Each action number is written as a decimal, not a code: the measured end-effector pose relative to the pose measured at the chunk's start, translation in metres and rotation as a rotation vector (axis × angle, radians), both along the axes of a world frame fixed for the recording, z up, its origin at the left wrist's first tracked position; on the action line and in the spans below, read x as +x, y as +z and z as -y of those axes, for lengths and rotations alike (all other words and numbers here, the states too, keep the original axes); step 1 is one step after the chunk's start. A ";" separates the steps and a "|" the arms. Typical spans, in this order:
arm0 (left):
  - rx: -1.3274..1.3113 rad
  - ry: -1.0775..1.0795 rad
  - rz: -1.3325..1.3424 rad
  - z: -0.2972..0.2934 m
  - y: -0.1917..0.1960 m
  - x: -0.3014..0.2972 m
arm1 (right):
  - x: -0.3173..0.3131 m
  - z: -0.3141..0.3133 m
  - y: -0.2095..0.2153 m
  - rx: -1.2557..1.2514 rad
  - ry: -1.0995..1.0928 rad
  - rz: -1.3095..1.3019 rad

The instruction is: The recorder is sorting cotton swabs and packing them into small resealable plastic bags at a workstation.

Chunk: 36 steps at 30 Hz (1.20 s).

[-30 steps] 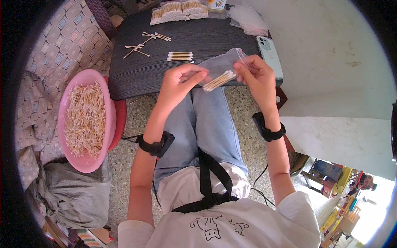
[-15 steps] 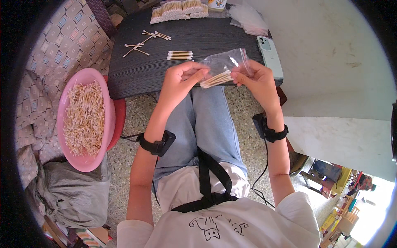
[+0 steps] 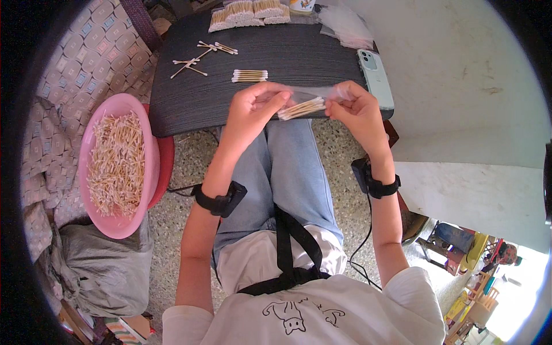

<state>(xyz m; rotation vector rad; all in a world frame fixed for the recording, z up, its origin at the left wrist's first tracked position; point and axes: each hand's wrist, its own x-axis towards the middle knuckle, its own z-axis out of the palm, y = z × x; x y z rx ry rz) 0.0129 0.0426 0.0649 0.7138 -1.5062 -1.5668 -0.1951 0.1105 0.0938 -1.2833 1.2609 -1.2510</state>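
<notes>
A round pink plastic basin (image 3: 150, 172) heaped with loose cotton swabs is seen at the left. On the dark ribbed tabletop (image 3: 190, 103) a neat small bundle of swabs (image 3: 249, 75) and scattered swabs (image 3: 198, 57) are laid. A pale blue smartphone (image 3: 376, 77) is placed at its right edge. Packed swab bundles (image 3: 241, 12) are stacked at the far edge.
</notes>
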 end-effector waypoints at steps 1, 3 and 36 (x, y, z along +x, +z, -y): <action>-0.009 0.004 -0.032 -0.001 -0.001 -0.002 | 0.001 0.000 0.000 0.003 -0.001 -0.016; -0.010 0.010 -0.045 -0.003 -0.002 -0.004 | 0.002 0.000 0.000 0.004 0.020 -0.025; -0.050 0.108 -0.051 -0.011 -0.007 -0.016 | 0.013 0.000 0.009 0.022 0.029 -0.134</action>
